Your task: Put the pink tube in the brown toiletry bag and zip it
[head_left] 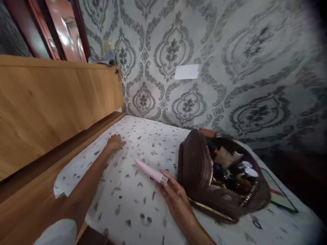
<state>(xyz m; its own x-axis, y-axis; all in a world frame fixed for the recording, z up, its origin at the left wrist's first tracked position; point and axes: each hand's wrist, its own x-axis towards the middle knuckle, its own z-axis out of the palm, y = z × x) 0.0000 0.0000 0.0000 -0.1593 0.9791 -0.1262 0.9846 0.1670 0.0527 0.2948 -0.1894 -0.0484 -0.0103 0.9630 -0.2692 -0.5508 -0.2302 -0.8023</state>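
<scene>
— Biggest first? Patterned cloth [143, 207] spread over the surface, wooden board [51, 102] at nine o'clock.
— Then? Brown pouch [196, 170] at three o'clock, unzipped, packed with small items.
— Hands? Left hand [114, 142] at eleven o'clock, flat, fingers spread on cloth. Right hand [176, 197] gripping pink tube [150, 172] by its silver end, just beside pouch.

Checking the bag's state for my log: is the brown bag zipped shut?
No, the brown bag lies open on the patterned cloth, with small items showing inside, beside the right hand holding a pink tube.
</scene>
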